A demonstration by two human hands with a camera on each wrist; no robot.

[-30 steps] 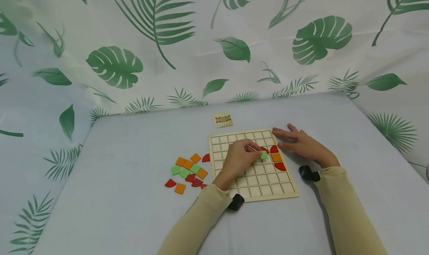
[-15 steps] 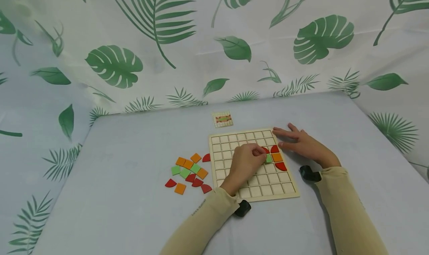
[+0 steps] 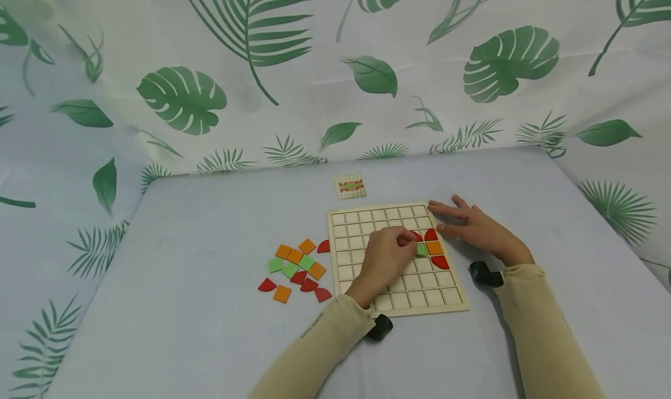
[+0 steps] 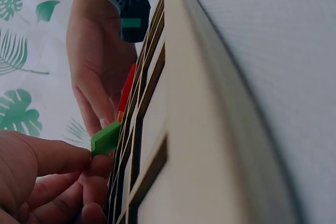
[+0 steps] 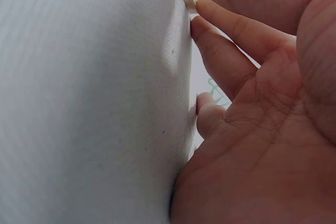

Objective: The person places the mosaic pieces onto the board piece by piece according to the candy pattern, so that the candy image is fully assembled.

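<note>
My left hand (image 3: 385,260) pinches a green square tile (image 3: 421,250) between thumb and finger over the wooden grid board (image 3: 417,299). In the left wrist view the green tile (image 4: 106,139) is tilted against the grid, its far edge at the board. Right of it on the board sits an orange square tile (image 3: 434,247), with red quarter-circle tiles (image 3: 440,262) above and below. Another red one is partly hidden behind my left fingers. My right hand (image 3: 479,231) rests by the board's right edge, fingers extended; in the right wrist view its fingertips (image 5: 203,9) meet the edge.
Loose orange (image 3: 282,295), green (image 3: 275,265) and red (image 3: 267,285) tiles lie left of the board. One red quarter-circle (image 3: 323,246) lies close to its left edge. A small pattern card (image 3: 349,186) lies behind the board on the white cloth (image 3: 209,306).
My left hand has moved slightly right and toward me with the green tile, bringing it beside the orange one; it barely shifts in the last half second. The right hand stays in place.
</note>
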